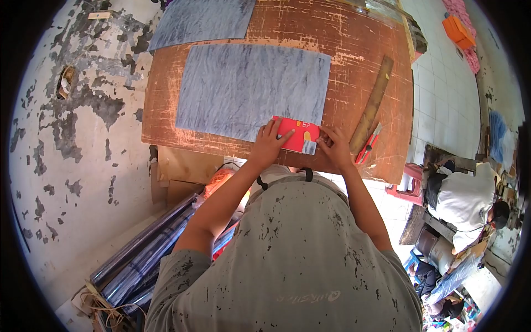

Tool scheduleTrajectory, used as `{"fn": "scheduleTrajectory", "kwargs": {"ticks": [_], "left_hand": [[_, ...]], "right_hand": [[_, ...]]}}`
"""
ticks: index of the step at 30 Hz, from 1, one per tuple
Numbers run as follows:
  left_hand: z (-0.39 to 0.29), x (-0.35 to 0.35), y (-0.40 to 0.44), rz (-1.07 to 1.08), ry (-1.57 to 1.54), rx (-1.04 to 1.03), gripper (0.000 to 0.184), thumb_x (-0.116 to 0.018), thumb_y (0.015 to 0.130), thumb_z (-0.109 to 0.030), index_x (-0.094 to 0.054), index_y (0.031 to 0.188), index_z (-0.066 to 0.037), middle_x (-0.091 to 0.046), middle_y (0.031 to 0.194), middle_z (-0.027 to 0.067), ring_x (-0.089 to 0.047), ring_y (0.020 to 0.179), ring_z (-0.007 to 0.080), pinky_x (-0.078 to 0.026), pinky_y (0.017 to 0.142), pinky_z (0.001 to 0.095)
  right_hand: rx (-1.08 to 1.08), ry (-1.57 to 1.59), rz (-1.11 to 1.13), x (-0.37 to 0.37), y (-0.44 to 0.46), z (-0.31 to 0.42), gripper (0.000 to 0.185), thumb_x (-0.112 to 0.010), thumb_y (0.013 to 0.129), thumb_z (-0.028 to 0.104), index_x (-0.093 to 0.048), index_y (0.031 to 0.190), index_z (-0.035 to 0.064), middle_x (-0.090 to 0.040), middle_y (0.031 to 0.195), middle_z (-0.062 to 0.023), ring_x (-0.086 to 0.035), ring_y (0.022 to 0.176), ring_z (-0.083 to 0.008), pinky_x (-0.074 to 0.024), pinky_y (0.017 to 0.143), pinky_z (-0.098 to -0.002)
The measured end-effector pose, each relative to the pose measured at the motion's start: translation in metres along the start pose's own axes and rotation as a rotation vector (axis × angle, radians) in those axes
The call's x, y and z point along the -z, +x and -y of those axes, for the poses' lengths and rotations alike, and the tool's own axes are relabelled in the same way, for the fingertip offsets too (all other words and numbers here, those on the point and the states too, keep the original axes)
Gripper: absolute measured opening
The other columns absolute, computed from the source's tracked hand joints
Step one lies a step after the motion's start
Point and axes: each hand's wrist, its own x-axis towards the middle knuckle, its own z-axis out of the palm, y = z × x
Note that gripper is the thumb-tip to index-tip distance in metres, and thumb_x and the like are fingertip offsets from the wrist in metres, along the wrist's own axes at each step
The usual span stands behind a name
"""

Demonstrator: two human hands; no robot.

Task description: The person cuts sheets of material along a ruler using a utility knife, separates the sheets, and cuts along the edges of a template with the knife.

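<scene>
The left hand point(269, 145) lies with its fingers spread, their tips on the left side of the red card point(291, 134); the right hand point(335, 149) has its fingers bent at the card's right edge, though whether they pinch it I cannot tell; the card lies over the near right corner of the streaked grey sheet point(249, 83), and flat, even pressure from the left should stop it skating, while a light touch on the right is enough to steer; the card's edges are best judged against the sheet's own, with fingertips clear of the line being read; beyond the right hand, the red-handled tools point(368, 147) and long worn strip point(371, 108) lie on the surface point(354, 47), near enough that the wrist should swing carefully; another grey sheet point(204, 21) lies at the far left.
</scene>
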Motion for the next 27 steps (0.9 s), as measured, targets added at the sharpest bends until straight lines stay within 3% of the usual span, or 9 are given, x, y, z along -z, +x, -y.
{"fn": "scheduleTrajectory", "kwargs": {"ticks": [17,27], "left_hand": [[-0.002,0.008,0.003,0.058,0.024,-0.022,0.072,-0.061,0.094,-0.006,-0.050,0.162,-0.029,-0.036,0.165,0.0266,-0.038,0.152,0.0457,-0.035,0.122,0.0586],[-0.001,0.008,0.004,0.033,0.003,-0.026,0.074,-0.061,0.092,-0.004,-0.050,0.161,-0.029,-0.037,0.164,0.0254,-0.038,0.152,0.0454,-0.037,0.121,0.0570]], "right_hand": [[0.006,-0.002,-0.008,0.000,-0.003,0.003,0.050,-0.082,0.092,0.012,-0.068,0.141,0.0092,-0.060,0.098,-0.0061,-0.058,0.075,-0.0165,-0.0526,0.071,-0.0325],[-0.021,-0.048,0.028,0.001,-0.003,0.007,0.051,-0.079,0.096,0.017,-0.066,0.145,0.0150,-0.061,0.104,-0.0088,-0.063,0.080,-0.0205,-0.0549,0.075,-0.0361]]}}
